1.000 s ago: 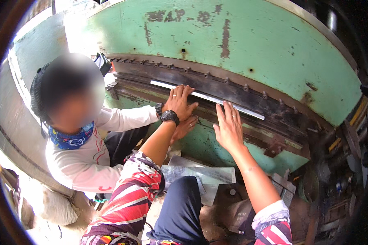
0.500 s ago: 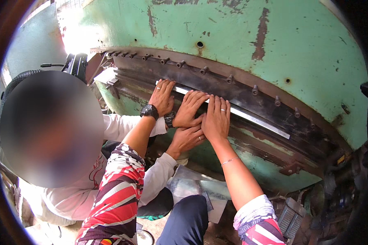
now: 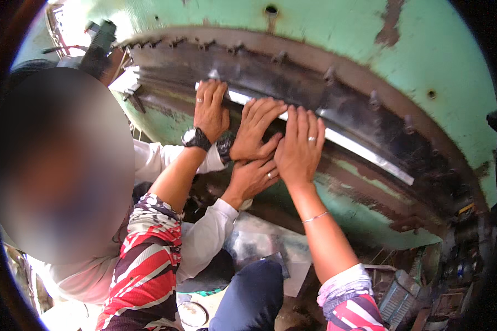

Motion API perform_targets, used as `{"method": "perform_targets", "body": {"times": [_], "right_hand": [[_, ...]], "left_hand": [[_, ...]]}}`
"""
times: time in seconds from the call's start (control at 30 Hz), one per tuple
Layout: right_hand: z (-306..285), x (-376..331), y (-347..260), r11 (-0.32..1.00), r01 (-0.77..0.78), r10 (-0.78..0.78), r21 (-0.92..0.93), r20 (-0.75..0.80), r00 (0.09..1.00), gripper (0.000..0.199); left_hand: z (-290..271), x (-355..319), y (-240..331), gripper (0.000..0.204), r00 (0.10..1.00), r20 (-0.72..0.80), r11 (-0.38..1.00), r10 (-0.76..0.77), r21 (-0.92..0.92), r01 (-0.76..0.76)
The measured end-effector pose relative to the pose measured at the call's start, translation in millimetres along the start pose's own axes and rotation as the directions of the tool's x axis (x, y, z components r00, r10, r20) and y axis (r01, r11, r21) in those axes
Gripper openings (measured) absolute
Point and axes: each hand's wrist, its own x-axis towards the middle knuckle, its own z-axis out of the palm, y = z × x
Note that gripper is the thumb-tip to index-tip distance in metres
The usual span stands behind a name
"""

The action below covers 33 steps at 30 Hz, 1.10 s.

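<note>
Four hands crowd one pale metal strip [image 3: 370,157], and from where I stand that crowding is the worry. The strip lies along the seam between the dark upper bar [image 3: 348,118] and the brown lower beam [image 3: 350,187] of a big green machine [image 3: 326,33]. Should that bar come down with anyone's fingertips so near the seam, they could be crushed. A milder trouble would be the strip slewing askew: its long right stretch has no hand on it, so uneven pressure from the left could swing that end out of line. With the right hand [image 3: 299,149] up against the co-worker's upper hand [image 3: 257,129], one could also nudge the other and shift the metal.

As for the fingers, those of the left hand [image 3: 210,113] lie close together, tips over the strip near its left end, a sliver poking out beyond. The right hand's are nearly straight and slightly spread, tips on it around the middle. Whether either thumb pinches from underneath, I cannot tell. Between them sit the co-worker's upper fingertips; the co-worker's lower hand [image 3: 251,179] is on the near side, below the strip.
</note>
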Motion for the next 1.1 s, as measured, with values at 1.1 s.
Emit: {"method": "perform_targets", "body": {"times": [1.1], "right_hand": [[-361.5,-276.0,-19.4,0.690,-0.492,0.508,0.531,0.128,0.852,0.067]], "left_hand": [[-34.4,-184.9,370.1,0.052,0.963,0.263,0.637,0.052,-0.752,0.171]]}}
